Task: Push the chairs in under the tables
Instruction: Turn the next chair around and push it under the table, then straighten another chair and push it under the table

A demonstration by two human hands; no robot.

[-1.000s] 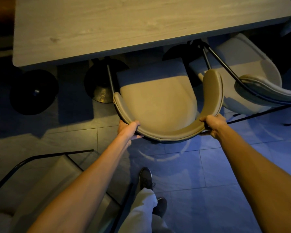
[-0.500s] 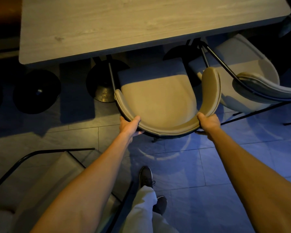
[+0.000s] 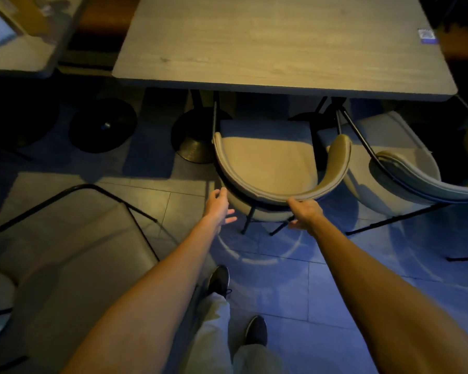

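A beige chair (image 3: pixel 270 163) with a curved backrest stands with the front of its seat under the wooden table (image 3: pixel 276 44). My left hand (image 3: pixel 218 205) hangs just off the left side of the backrest, fingers loose, holding nothing. My right hand (image 3: pixel 304 211) is at the back of the backrest rim, thumb against its top edge, fingers under it. A second beige chair (image 3: pixel 405 168) stands to the right, turned at an angle, partly under the table's right corner.
A third chair (image 3: pixel 73 252) with a black frame stands close at lower left. Round black table bases (image 3: pixel 103 125) sit on the tiled floor. Another table (image 3: pixel 19 55) is at upper left. My legs and shoes (image 3: pixel 218 279) are below.
The chair has gone further in under the table. My left hand has let go of the backrest and come away. My right hand has slid toward the middle of the rim.
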